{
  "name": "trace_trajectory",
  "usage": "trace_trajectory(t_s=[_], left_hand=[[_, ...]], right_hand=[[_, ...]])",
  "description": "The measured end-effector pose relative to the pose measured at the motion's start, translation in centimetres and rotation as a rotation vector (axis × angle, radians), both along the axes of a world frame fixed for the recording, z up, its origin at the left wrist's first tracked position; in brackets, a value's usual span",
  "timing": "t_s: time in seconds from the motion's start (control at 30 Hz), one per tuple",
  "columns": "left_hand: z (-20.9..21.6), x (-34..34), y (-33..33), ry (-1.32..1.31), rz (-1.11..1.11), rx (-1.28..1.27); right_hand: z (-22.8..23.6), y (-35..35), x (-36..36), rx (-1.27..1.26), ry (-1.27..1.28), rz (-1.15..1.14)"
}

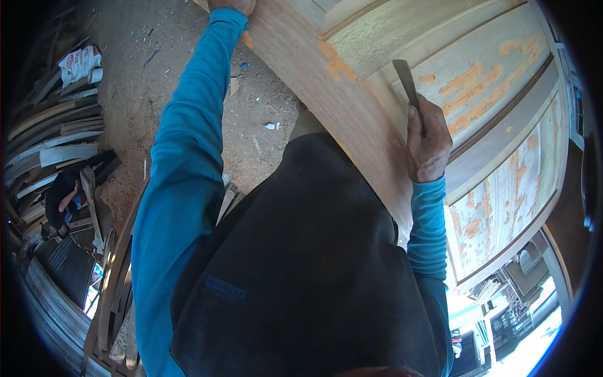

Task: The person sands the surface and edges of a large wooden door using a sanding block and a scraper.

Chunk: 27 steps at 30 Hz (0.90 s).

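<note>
A large wooden panel door lies in front of me and to my right, with orange-brown filler patches smeared over its panels and frame. My right hand is above the door, its fingers closed round a narrow putty knife. The grey blade points up and away from me, and its handle is hidden in my grip. At the top edge of the view, my left hand is at the door's far left edge. Its fingers are cut off by the frame, so I cannot tell what they grip.
Stacked boards line the far left, with a white sack on them. Among the boards sits another person. Sawdust and scraps cover the floor, including a small white bottle-like item. More lumber lies at lower left.
</note>
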<state>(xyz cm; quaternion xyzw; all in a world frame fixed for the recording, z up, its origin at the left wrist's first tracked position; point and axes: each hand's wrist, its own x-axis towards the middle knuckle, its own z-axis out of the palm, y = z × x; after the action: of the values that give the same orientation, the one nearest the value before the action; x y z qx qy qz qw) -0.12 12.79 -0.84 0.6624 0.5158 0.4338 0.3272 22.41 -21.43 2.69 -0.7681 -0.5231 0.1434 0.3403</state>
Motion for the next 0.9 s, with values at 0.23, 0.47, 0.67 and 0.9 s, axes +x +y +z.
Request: trace_trajectory(t_s=[0.23, 0.47, 0.67, 0.9], left_hand=[[-0.6, -0.2, 0.1, -0.027, -0.002, -0.018], [-0.1, 0.5, 0.0, 0.018, 0.032, -0.002], [-0.1, -0.2, -0.2, -0.045, 0.0, -0.034], [1.2, 0.2, -0.5, 0.028, 0.023, -0.072]], right_hand=[[-0.2, -0.8, -0.2, -0.065, -0.002, 0.3], [-0.3, -0.7, 0.0, -0.074, -0.053, 0.362], [-1.8, 0.2, -0.3, 0.034, -0.059, 0.113], [-0.4, -0.9, 0.0, -0.027, -0.153, 0.335]])
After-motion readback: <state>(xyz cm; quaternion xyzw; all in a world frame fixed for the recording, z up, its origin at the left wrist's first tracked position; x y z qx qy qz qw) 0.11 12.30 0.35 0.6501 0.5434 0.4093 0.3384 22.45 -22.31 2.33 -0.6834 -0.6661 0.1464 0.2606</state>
